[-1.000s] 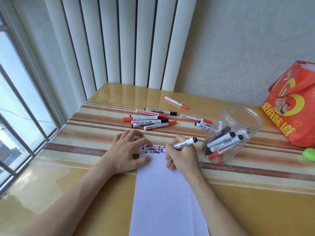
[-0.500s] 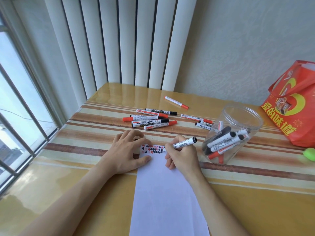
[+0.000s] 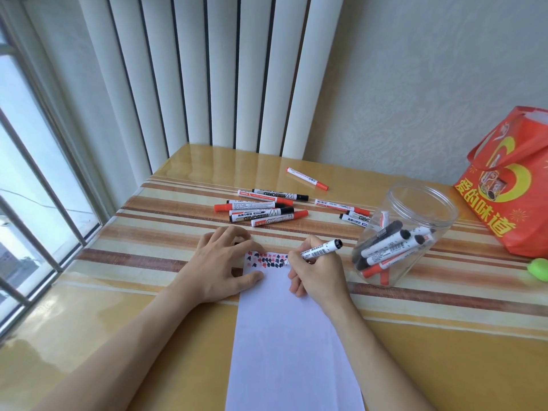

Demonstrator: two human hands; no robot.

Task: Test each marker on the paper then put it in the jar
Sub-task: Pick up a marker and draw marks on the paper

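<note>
striped table [image 3: 148,253], white blinds [image 3: 207,69], window [image 3: 29,143]

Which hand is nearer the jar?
Right. The right hand, gripping a marker, sits just left of the jar; the left hand is farther left, across the paper.

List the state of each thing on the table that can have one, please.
Jar: upright, no lid, several markers inside.
Marker: gripped by right hand, tip on paper.
Paper: flat, marks at far end, pressed by left hand.
Loose markers: lying capped on the table.
Red bag: standing.
</note>
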